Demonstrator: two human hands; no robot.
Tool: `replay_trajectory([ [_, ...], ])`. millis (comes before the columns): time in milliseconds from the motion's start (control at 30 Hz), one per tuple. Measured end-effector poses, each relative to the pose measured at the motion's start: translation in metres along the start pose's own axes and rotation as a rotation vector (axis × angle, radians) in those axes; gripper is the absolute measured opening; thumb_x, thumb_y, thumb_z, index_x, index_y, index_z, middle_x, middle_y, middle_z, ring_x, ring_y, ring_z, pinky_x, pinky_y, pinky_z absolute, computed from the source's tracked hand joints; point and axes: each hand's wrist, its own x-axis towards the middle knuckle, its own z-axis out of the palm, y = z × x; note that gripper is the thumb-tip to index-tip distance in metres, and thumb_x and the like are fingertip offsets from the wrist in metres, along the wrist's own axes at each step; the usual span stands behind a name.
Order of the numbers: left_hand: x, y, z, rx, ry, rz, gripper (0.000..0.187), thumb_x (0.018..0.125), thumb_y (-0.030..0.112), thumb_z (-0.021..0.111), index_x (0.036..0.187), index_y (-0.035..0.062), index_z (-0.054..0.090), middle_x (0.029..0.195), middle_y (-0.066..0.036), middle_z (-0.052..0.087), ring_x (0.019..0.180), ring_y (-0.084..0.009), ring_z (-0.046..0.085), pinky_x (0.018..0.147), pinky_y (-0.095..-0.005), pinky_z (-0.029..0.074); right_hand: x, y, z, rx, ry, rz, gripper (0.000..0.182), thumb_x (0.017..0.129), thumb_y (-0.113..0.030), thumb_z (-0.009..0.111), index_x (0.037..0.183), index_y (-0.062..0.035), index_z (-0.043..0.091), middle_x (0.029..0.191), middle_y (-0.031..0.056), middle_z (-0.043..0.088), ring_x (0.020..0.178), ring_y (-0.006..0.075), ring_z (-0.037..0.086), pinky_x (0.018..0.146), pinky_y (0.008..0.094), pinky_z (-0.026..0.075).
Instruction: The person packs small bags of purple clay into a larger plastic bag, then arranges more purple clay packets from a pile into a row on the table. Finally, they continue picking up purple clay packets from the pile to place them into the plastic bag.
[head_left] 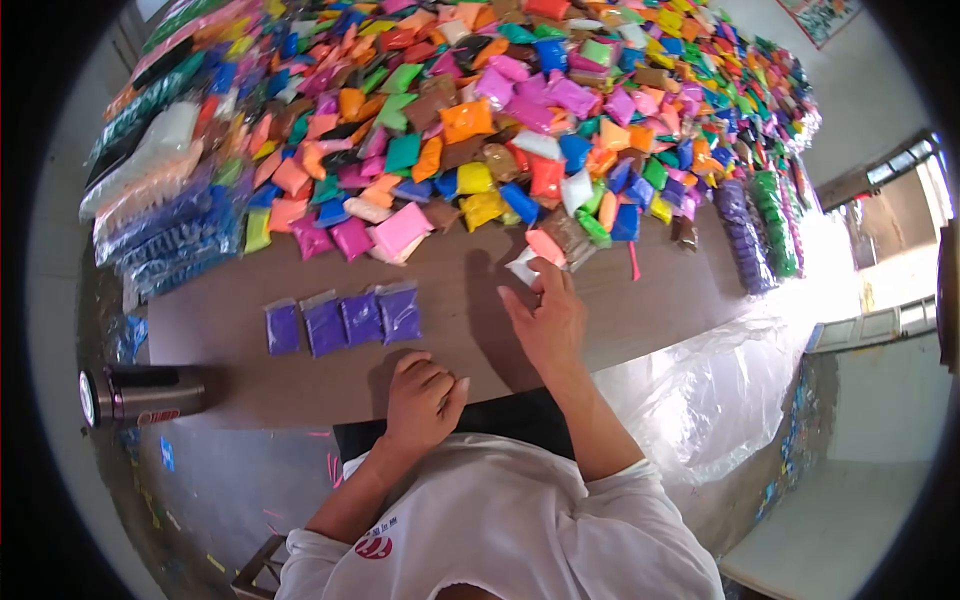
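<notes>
My right hand (548,318) reaches over the table to the near edge of the pile, its thumb and index finger apart. Its fingertips are at a white packet (523,267) and a salmon packet (545,247); whether they touch is unclear. My left hand (424,403) rests near the table's front edge with its fingers curled and nothing visible in them. Beyond it lie several purple packets in a row, among them a left one (283,328) and a right one (399,313).
A large heap of colourful packets (466,122) covers the table's far side. Bagged stacks (175,235) stand at the left, purple and green rolls (775,225) at the right. A metal flask (150,396) lies at the left edge. Clear plastic sheeting (700,395) hangs beside the table (450,285).
</notes>
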Motion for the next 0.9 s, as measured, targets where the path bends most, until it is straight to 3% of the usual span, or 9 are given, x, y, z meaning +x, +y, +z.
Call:
replay_trajectory([
  [100, 0.001, 0.001, 0.001, 0.027, 0.003, 0.001, 0.020, 0.080, 0.008, 0.070, 0.065, 0.0053, 0.057, 0.069, -0.008, 0.060, 0.069, -0.0272, 0.058, 0.089, -0.0423, 0.046, 0.007, 0.023, -0.019, -0.125, -0.065, 0.081, 0.050, 0.074, -0.023, 0.084, 0.116, -0.0093, 0.061, 0.094, 0.0103, 0.063, 0.081, 0.0290, 0.064, 0.071, 0.0425, 0.051],
  [233, 0.002, 0.005, 0.004, 0.067, 0.022, 0.013, 0.020, 0.080, 0.007, 0.069, 0.065, 0.0054, 0.056, 0.068, -0.008, 0.060, 0.069, -0.0270, 0.058, 0.089, -0.0424, 0.046, 0.029, 0.048, -0.011, -0.035, -0.134, -0.032, 0.043, 0.078, -0.020, 0.081, 0.114, -0.0085, 0.061, 0.103, 0.0140, 0.065, 0.085, 0.0334, 0.066, 0.073, 0.0440, 0.053],
  [333, 0.002, 0.005, 0.007, 0.109, 0.019, 0.024, 0.020, 0.079, 0.006, 0.069, 0.065, 0.0056, 0.054, 0.069, -0.008, 0.060, 0.070, -0.0271, 0.058, 0.089, -0.0428, 0.046, 0.055, 0.052, 0.013, 0.006, -0.102, -0.142, 0.042, 0.076, -0.020, 0.080, 0.111, -0.0088, 0.059, 0.097, 0.0163, 0.065, 0.089, 0.0370, 0.065, 0.071, 0.0464, 0.052],
  [433, 0.001, 0.005, 0.011, 0.145, 0.032, 0.022, 0.021, 0.079, 0.005, 0.068, 0.064, 0.0054, 0.053, 0.069, -0.009, 0.060, 0.071, -0.0281, 0.058, 0.089, -0.0430, 0.046, 0.070, 0.048, 0.023, 0.021, -0.089, -0.193, 0.040, 0.077, -0.021, 0.079, 0.110, -0.0083, 0.059, 0.089, 0.0167, 0.066, 0.082, 0.0374, 0.066, 0.068, 0.0470, 0.053],
  [533, 0.000, 0.006, 0.013, 0.164, 0.047, 0.025, 0.020, 0.079, 0.005, 0.067, 0.065, 0.0049, 0.052, 0.070, -0.010, 0.059, 0.073, -0.0297, 0.057, 0.089, -0.0425, 0.045, 0.065, 0.039, 0.004, 0.062, -0.207, -0.177, 0.035, 0.079, -0.021, 0.077, 0.107, -0.0083, 0.060, 0.080, 0.0163, 0.066, 0.075, 0.0372, 0.066, 0.064, 0.0475, 0.052],
  [700, 0.003, 0.009, 0.016, 0.214, 0.051, 0.018, 0.018, 0.080, 0.006, 0.066, 0.067, 0.0046, 0.053, 0.070, -0.011, 0.059, 0.075, -0.0313, 0.057, 0.089, -0.0422, 0.044, 0.068, 0.064, -0.035, 0.134, 0.092, -0.194, 0.007, 0.087, -0.009, 0.065, 0.091, -0.0045, 0.066, 0.080, 0.0156, 0.067, 0.076, 0.0366, 0.067, 0.064, 0.0453, 0.051],
  [867, 0.001, 0.006, 0.017, 0.268, 0.022, 0.021, 0.019, 0.080, 0.006, 0.065, 0.067, 0.0050, 0.053, 0.070, -0.011, 0.058, 0.074, -0.0318, 0.056, 0.087, -0.0429, 0.044, 0.128, 0.155, -0.108, -0.037, 0.437, 0.117, 0.016, 0.086, -0.004, 0.058, 0.099, -0.0023, 0.067, 0.076, 0.0171, 0.064, 0.073, 0.0324, 0.066, 0.068, 0.0412, 0.050],
  [900, 0.001, 0.007, 0.017, 0.271, 0.018, 0.022, 0.019, 0.080, 0.006, 0.065, 0.066, 0.0051, 0.052, 0.070, -0.011, 0.058, 0.073, -0.0320, 0.055, 0.087, -0.0429, 0.044, 0.139, 0.186, -0.113, -0.044, 0.523, 0.150, 0.013, 0.089, -0.006, 0.057, 0.096, -0.0028, 0.067, 0.078, 0.0185, 0.065, 0.075, 0.0362, 0.065, 0.068, 0.0432, 0.050],
])
